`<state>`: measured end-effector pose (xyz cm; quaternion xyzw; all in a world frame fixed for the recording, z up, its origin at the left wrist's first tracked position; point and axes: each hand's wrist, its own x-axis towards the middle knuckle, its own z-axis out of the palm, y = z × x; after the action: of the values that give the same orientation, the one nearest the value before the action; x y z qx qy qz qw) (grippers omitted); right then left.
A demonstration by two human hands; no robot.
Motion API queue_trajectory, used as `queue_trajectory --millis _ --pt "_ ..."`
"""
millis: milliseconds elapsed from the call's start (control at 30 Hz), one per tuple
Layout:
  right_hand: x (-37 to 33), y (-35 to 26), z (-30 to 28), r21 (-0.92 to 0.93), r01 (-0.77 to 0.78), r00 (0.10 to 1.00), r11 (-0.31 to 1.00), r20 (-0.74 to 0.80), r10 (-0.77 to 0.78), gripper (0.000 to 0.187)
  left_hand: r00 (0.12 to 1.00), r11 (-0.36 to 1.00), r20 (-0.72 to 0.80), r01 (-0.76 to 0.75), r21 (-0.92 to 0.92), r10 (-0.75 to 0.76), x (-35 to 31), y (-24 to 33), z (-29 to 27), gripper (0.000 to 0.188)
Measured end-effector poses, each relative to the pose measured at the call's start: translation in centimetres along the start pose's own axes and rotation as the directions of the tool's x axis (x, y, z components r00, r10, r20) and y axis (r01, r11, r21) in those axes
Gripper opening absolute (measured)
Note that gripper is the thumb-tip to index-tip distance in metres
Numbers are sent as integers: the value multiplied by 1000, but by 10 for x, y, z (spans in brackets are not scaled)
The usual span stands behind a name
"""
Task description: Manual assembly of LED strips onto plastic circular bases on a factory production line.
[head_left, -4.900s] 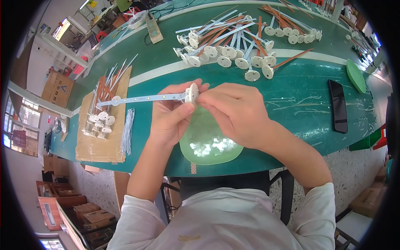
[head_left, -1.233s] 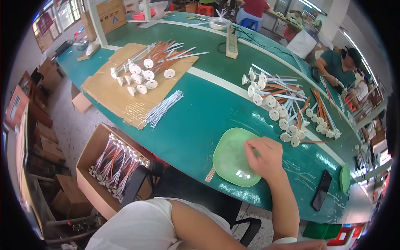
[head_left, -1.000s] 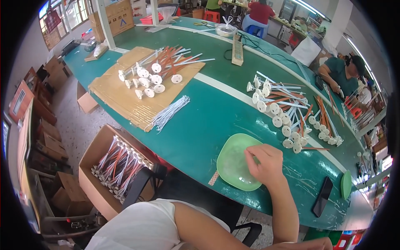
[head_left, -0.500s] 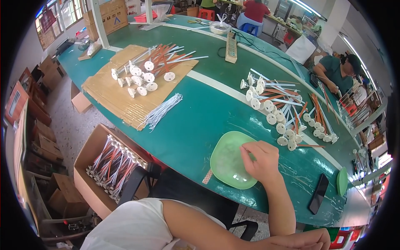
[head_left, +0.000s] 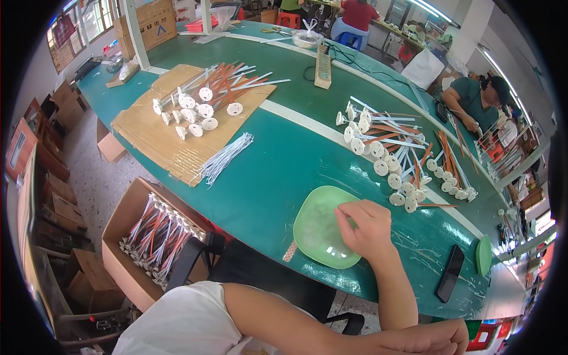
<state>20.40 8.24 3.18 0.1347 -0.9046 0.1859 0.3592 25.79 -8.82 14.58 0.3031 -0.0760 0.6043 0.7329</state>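
My right hand hovers over or rests at the right side of a light green square-shaped plate; whether it touches the plate I cannot tell. Its fingers are curled in, with the thumb bent beside the forefinger, and nothing shows in them. Across the lower edge lies my left forearm, and my left hand overlaps my right arm near the elbow. The knuckles there are bent, but the fingertips are hidden. Beside the plate's left rim is a small patterned strip. A black phone lies to the right.
White round-based parts with orange and white strips lie on cardboard and in a right-hand pile. A bundle of white cords lies between. An open carton of similar parts stands below left. A co-worker sits far right.
The whole view has shifted slightly, so everything on the table sits a little farther left. Both hands keep their pose, and nothing was picked up or let go.
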Motion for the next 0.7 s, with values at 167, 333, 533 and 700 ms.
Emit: queue_trajectory --millis 167,333,533,700 --pt "0 0 -1 1 0 1000 1000 -1 0 10 1000 1000 28 -2 23 1 0 5 -1 36" --pt "-1 1 0 7 4 1000 1000 2 -4 10 997 994 38 -66 89 63 3 2 0 37" --pt "-1 0 1 17 6 1000 1000 10 -6 10 990 985 78 -126 114 118 6 2 -1 37" --pt "-1 -1 -1 5 5 1000 1000 21 -5 10 991 987 96 -100 126 88 6 3 -3 37"
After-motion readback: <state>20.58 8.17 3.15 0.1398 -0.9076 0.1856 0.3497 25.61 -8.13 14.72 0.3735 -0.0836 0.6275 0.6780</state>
